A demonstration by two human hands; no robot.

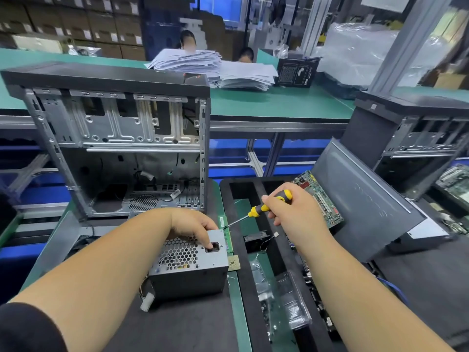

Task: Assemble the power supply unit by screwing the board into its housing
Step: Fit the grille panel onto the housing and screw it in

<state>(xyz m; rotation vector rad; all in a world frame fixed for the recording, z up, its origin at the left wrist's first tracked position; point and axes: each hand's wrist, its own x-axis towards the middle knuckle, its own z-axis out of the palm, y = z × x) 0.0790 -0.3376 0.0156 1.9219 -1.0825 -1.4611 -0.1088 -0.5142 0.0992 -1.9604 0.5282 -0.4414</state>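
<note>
— Where is the power supply unit [189, 262] sitting?
— Lower centre, on the dark surface [177, 326]. My left hand [195, 224] is gripping its top; my right hand [286, 207] is holding the screwdriver [256, 210], tip touching its upper right corner.

Green bench [279, 102] under power supply [189, 265], case [114, 138]
</note>
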